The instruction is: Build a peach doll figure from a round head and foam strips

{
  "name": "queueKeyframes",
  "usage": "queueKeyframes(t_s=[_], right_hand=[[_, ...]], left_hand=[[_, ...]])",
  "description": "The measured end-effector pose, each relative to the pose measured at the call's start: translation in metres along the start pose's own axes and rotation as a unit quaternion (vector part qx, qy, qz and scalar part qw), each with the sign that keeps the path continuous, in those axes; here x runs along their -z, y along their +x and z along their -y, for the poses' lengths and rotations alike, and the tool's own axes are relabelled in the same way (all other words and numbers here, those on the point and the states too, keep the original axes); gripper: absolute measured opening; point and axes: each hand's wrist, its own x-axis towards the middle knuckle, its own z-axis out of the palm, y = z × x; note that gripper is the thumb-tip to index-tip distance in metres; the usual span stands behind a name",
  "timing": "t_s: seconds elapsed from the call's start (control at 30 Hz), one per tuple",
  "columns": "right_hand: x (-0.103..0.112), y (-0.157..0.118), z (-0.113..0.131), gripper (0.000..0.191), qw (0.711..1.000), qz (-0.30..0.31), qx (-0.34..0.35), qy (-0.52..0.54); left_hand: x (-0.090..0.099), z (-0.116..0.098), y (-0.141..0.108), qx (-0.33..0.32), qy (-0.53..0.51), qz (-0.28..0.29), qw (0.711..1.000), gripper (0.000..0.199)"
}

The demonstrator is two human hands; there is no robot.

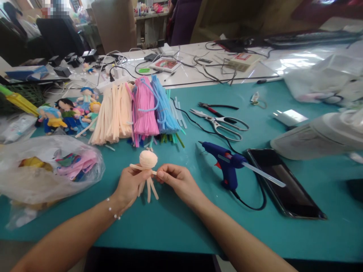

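A small peach pipe-cleaner doll figure (148, 160), with a round wound head and loose stems hanging as legs, is held just above the teal table mat (181, 223). My left hand (131, 185) grips its body from the left. My right hand (177, 180) pinches the doll's arm stem from the right, fingertips touching it. Both hands sit near the front middle of the table.
Bundles of peach, pink and blue pipe cleaners (136, 109) lie behind the hands. A blue glue gun (228, 162), a phone (283, 183), scissors (224, 122) and pliers (214, 109) lie to the right. Finished dolls (66, 113) and a plastic bag (48, 170) are on the left.
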Motion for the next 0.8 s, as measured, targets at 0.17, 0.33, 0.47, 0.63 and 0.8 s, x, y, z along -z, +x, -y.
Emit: queueKeyframes(t_s=[0.17, 0.33, 0.47, 0.63, 0.8], right_hand=[[-0.002, -0.002, 0.003, 0.028, 0.999, -0.041, 0.008, -0.003], [-0.002, -0.004, 0.006, 0.018, 0.989, -0.083, 0.062, -0.103], [0.0, -0.005, 0.009, 0.018, 0.975, -0.104, 0.087, -0.176], [-0.001, -0.006, 0.01, 0.019, 0.972, -0.099, 0.089, -0.194], [0.0, -0.002, 0.006, 0.034, 0.995, -0.085, 0.033, -0.036]], left_hand=[[0.006, 0.006, 0.004, -0.011, 0.017, 0.021, 1.0, 0.019], [0.007, 0.008, 0.003, -0.003, 0.026, 0.057, 0.998, 0.024], [0.004, 0.005, 0.0, 0.02, 0.02, 0.051, 0.998, 0.029], [0.001, 0.001, -0.001, 0.034, 0.015, 0.055, 0.998, 0.03], [0.0, -0.005, 0.001, 0.026, -0.01, 0.04, 0.999, 0.029]])
